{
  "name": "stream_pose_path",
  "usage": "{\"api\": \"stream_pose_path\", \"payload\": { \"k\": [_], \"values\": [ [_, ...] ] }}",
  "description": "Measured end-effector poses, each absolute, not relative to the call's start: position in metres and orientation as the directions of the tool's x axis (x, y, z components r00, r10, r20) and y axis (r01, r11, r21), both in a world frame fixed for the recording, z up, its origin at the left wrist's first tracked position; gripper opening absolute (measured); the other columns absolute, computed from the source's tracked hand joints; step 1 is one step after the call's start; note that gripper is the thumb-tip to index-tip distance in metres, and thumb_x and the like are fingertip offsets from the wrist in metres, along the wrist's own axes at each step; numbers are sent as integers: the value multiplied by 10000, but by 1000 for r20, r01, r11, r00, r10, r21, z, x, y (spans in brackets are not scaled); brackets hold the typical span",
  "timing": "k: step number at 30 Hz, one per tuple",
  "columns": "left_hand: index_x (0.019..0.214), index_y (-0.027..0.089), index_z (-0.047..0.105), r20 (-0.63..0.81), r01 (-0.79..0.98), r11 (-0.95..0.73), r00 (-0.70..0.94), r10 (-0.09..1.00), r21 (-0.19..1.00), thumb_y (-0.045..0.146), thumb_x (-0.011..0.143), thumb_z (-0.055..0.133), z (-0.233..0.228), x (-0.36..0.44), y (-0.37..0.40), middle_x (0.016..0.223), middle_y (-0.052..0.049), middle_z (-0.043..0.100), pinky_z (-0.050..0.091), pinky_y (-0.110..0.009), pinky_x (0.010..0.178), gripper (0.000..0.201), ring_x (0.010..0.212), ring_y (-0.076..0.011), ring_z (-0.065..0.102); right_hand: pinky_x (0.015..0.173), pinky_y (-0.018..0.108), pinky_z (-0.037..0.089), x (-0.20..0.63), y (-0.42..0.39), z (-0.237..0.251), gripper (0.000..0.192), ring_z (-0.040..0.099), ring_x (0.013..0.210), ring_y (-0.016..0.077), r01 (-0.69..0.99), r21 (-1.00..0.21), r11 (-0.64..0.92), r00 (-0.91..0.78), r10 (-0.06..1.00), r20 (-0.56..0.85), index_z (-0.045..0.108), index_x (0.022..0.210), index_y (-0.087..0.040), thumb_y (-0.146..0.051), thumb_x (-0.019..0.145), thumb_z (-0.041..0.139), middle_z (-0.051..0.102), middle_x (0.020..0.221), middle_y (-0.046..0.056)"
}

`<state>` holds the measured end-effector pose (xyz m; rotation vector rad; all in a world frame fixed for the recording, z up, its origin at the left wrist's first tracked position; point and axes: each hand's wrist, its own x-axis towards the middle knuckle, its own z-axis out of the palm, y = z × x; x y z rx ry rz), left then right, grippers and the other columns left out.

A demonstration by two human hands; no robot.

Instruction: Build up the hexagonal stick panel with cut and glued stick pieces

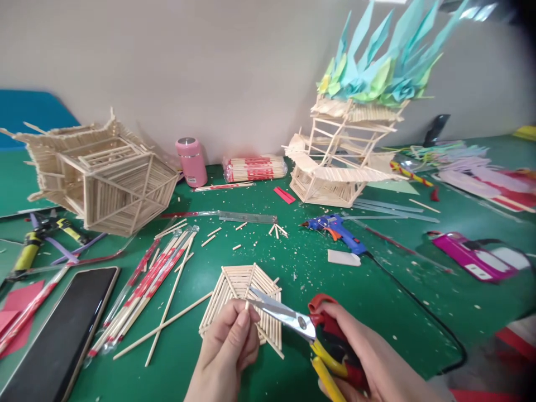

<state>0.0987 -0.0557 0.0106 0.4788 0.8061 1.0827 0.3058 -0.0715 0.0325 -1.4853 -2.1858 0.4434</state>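
Head-worn cam looks fwd & down from near side of table (pixel 272 385), toward wall (pixel 243 67) at back. L hand (pixel 232 340) & R hand (pixel 372 349) enter via btm edge, close to lens; phone (pixel 62 335) also near, btm L. View's wide; paper leaves (pixel 402 33) reach top edge, rt of ctr. Top-rt corner dark. Pic ht squeezed by a qtr.

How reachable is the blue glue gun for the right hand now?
Probably no: the right hand is full with the scissors, though nothing tall stands between it and the glue gun.
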Motion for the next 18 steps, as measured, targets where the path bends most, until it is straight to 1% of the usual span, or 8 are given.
{"api": "stream_pose_path", "payload": {
  "k": [2,3,5,6,8,12,15,18],
  "values": [
    [753,169,572,-337,-629,428,267,903,649,398,827,561,11,95,-52,464,73,331,179,-184,445,241,431,-42,235,606,264,591,306,-69,29,489,688,791,250,739,-589,327,-308,942,136,479,1201,-195,-246,728,592,697,952,88],
    [753,169,577,-339,-653,435,277,899,620,384,834,552,11,93,-50,466,58,388,223,-183,456,230,431,-47,293,601,260,590,306,-68,27,481,686,799,251,709,-643,288,-296,950,99,484,1201,-201,-247,735,594,694,966,91],
    [719,155,591,-359,-703,442,277,891,557,347,808,592,11,88,-47,561,13,515,329,-199,536,211,513,-69,429,608,247,588,305,-66,24,469,682,817,243,657,-729,193,-258,966,24,490,1199,-210,-258,746,600,680,1021,99],
    [697,144,598,-372,-727,442,270,888,526,325,782,626,12,87,-45,620,-1,543,357,-208,580,203,567,-77,460,624,243,586,305,-65,22,467,679,830,237,627,-767,140,-237,971,-16,486,1201,-209,-263,752,601,665,1064,107],
    [685,125,617,-393,-762,444,270,879,471,293,755,659,12,84,-42,646,7,518,361,-202,593,187,585,-66,439,664,241,580,303,-64,20,460,673,858,222,563,-825,44,-214,972,-94,469,1207,-205,-264,768,594,624,1147,122],
    [740,120,640,-381,-782,450,295,876,431,282,800,608,12,80,-41,548,40,433,317,-189,525,176,497,-44,368,664,235,579,300,-62,17,469,680,796,189,485,-874,-45,-234,956,-179,424,1226,-210,-268,785,577,597,1185,132],
    [741,115,639,-389,-778,451,288,875,437,272,793,620,10,78,-42,524,32,479,323,-186,532,167,490,-45,411,642,234,579,296,-60,18,448,682,712,171,476,-878,-45,-259,947,-189,417,1215,-221,-260,791,559,633,1120,117],
    [738,135,635,-387,-759,468,305,870,453,265,755,665,8,77,-44,520,11,562,340,-180,526,135,488,-58,481,610,234,575,289,-59,22,439,680,689,180,471,-882,-13,-272,949,-159,434,1184,-221,-240,768,573,670,1012,98]
  ]
}}
